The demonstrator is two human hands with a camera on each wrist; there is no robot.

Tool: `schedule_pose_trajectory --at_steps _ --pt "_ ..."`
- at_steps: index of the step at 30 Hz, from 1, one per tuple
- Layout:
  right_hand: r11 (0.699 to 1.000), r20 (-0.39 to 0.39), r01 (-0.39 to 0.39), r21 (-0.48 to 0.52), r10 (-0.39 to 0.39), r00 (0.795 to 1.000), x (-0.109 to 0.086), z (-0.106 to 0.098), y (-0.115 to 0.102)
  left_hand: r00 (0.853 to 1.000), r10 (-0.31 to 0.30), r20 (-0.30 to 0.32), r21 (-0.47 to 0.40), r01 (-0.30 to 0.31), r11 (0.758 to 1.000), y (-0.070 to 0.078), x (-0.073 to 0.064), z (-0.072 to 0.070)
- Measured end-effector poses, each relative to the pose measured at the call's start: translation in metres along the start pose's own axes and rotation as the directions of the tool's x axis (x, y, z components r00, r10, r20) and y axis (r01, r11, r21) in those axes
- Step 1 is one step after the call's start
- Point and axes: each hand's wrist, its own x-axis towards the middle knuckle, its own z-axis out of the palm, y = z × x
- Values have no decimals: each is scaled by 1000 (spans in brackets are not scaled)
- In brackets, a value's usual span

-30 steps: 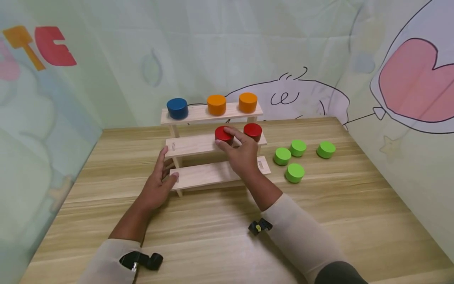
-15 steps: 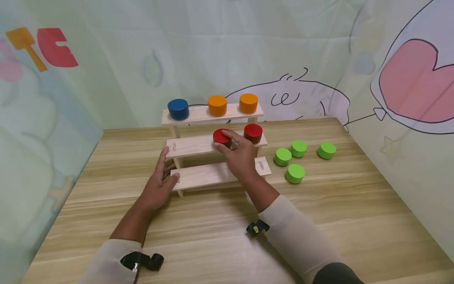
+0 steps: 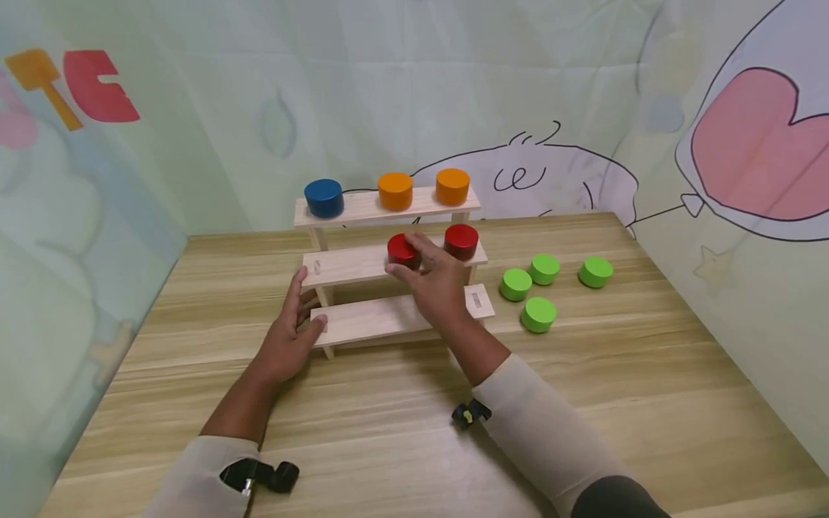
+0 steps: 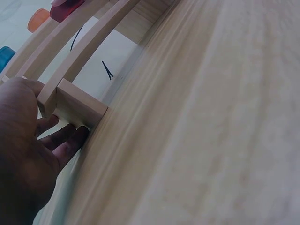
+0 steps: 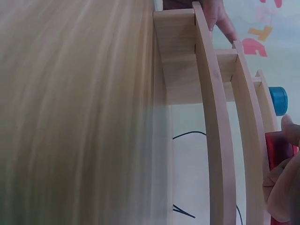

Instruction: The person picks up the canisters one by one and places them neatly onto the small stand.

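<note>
A three-step wooden display rack (image 3: 363,320) stands on the table. My left hand (image 3: 291,337) holds its left end, thumb on the lowest board and fingers along the side; in the left wrist view the fingers (image 4: 70,145) curl by the end panel (image 4: 82,105). With thumb and index finger, my right hand (image 3: 443,284) pinches a red cylinder block (image 3: 401,252) at the middle board. Another red block (image 3: 461,242) sits at that board's right end. Up on the top board are a blue block (image 3: 324,199) and two orange blocks (image 3: 395,192).
Several green cylinder blocks (image 3: 539,314) lie on the wood-grain table (image 3: 376,432), right of the rack. Printed cloth (image 3: 363,86) hangs behind and on both sides. Each wrist carries a small black device (image 3: 259,475).
My right hand has shifted the pinched red block slightly left along the middle board, away from the other red block. The left hand stays in place.
</note>
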Motion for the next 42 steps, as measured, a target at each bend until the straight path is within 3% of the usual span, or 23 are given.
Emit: schedule_pose_trajectory --at_steps 14,23,32,42 --pt "971 -22 199 -131 -204 979 -2 -25 -3 1000 12 -6 -4 -13 1000 -1 -1 1" --pt "908 19 379 -180 -382 924 -3 -52 -11 1000 15 -8 -1 -15 1000 -2 -2 1" --pt "876 20 429 -219 -436 900 1 -84 -15 1000 15 -2 -9 -15 1000 -2 -2 0" --pt "886 -16 390 -250 -407 913 -7 -122 -1 1000 4 6 -19 -4 1000 -2 -1 0"
